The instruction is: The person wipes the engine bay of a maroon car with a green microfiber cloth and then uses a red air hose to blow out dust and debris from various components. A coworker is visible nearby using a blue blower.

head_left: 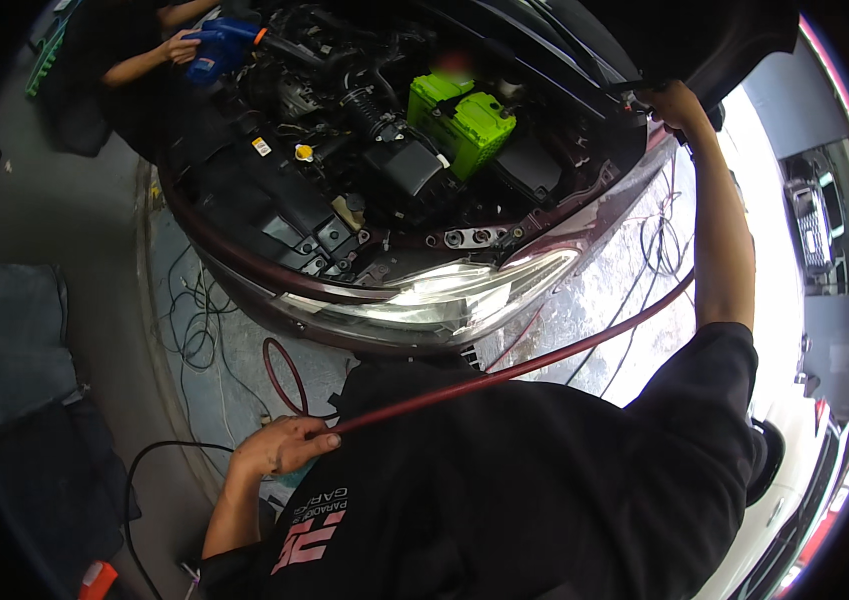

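Head view, looking down past my black shirt (545, 480): my left hand (288, 447) is low and left of centre, its fingers bent narrow around a red hose (490, 379). From those fingers the hose runs up and to the right, across the front of my shirt, and reaches my right forearm (725, 230), where I lose sight of it. A red loop (286, 380) hangs just beyond my left hand, near a black cable (165, 445) that curves away to the left.

My right hand (680, 106) is stretched far forward, at the edge of the car's engine bay near the windshield. Its fingers are bent beside something small and dark; I cannot tell whether they grip it. The hose is well below that hand, toward my elbow.

Between my two hands sits the headlight (475, 295), beyond the hose, with a bright green box (486, 128) in the engine bay behind it. Thin cables (660, 248) lie tangled on the floor to the right. At upper left, another person's hand (183, 47) holds a blue tool (217, 50), well apart from mine.
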`<state>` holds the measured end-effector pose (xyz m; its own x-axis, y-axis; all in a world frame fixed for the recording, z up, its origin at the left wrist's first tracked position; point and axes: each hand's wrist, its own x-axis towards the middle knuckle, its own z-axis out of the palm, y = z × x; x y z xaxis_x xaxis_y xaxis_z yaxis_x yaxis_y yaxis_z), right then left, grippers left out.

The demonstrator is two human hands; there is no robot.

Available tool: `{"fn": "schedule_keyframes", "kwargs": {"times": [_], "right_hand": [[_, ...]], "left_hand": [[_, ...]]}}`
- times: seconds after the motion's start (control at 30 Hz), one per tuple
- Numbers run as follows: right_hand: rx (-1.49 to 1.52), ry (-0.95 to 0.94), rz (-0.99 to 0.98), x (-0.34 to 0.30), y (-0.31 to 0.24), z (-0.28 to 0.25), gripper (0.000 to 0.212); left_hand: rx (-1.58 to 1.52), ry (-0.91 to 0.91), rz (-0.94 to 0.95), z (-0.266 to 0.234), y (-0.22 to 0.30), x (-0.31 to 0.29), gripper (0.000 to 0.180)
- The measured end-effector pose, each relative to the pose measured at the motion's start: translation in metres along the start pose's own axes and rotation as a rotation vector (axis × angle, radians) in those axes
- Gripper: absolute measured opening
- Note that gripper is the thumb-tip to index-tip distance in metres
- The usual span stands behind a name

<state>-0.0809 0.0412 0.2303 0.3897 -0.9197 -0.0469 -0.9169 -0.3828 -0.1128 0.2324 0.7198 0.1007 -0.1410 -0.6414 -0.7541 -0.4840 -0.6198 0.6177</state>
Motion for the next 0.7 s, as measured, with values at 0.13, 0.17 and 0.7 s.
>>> {"fn": "schedule_keyframes", "kwargs": {"times": [0.13, 0.17, 0.7], "right_hand": [[0.124, 0.075, -0.134, 0.029, -0.056, 0.014, 0.046], [0.111, 0.079, -0.146, 0.036, -0.06, 0.008, 0.046], [0.063, 0.021, -0.364, 0.221, -0.167, 0.064, 0.057]], "left_hand": [[-0.082, 0.055, -0.022, 0.016, 0.004, -0.014, 0.067], [-0.104, 0.063, -0.009, 0.02, 0.006, -0.014, 0.067], [-0.521, 0.269, -0.155, 0.094, 0.069, -0.004, 0.056]]}}
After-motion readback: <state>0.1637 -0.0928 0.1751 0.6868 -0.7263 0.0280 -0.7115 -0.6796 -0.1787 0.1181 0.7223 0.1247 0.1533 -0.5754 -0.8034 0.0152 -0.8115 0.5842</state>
